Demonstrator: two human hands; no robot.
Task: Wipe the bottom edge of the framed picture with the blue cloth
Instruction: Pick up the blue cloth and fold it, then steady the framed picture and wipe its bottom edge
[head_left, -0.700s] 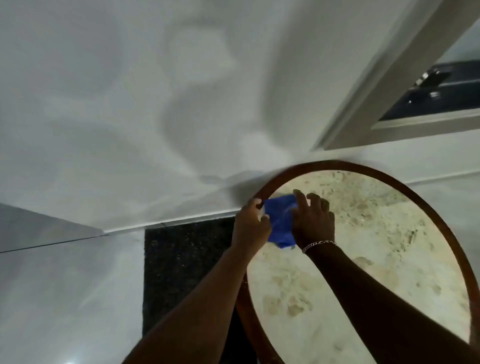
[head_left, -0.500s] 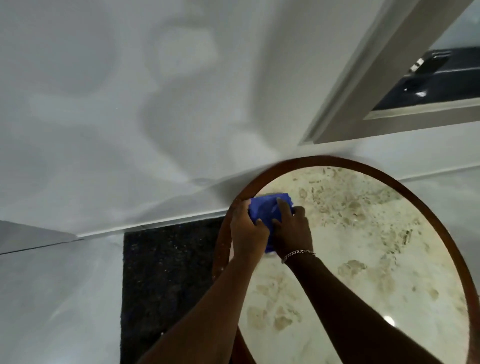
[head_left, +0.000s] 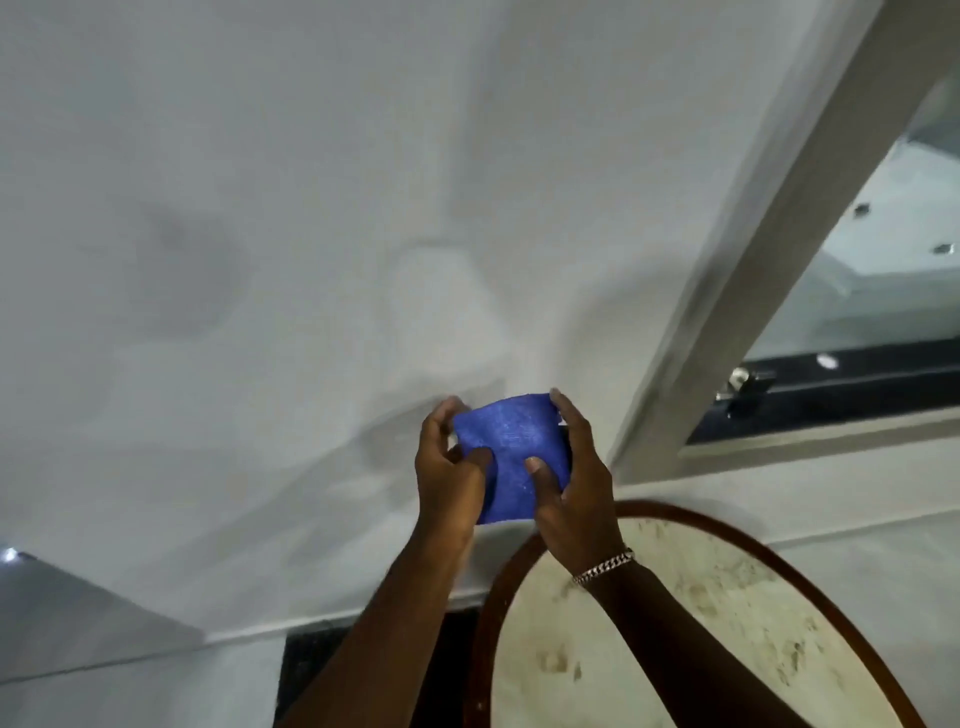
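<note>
The blue cloth (head_left: 511, 454) is stretched flat between my two hands, held up in front of the white wall. My left hand (head_left: 449, 470) pinches its left side and my right hand (head_left: 576, 486), with a silver bracelet at the wrist, grips its right side with the thumb on the front. Below them the framed picture (head_left: 691, 634) shows as a round piece with a brown wooden rim (head_left: 485, 613) and a beige mottled face. Neither the cloth nor my hands touch the frame.
A grey-framed window or mirror (head_left: 779, 218) slants across the upper right, with a dark ledge and a metal latch (head_left: 748, 387). A dark speckled panel (head_left: 311, 670) sits below the wall's lower trim, left of the round frame.
Both hands have lifted the cloth off the frame's rim and spread it out in front of the wall. The view has tilted upward, so the round frame now sits lower in the picture.
</note>
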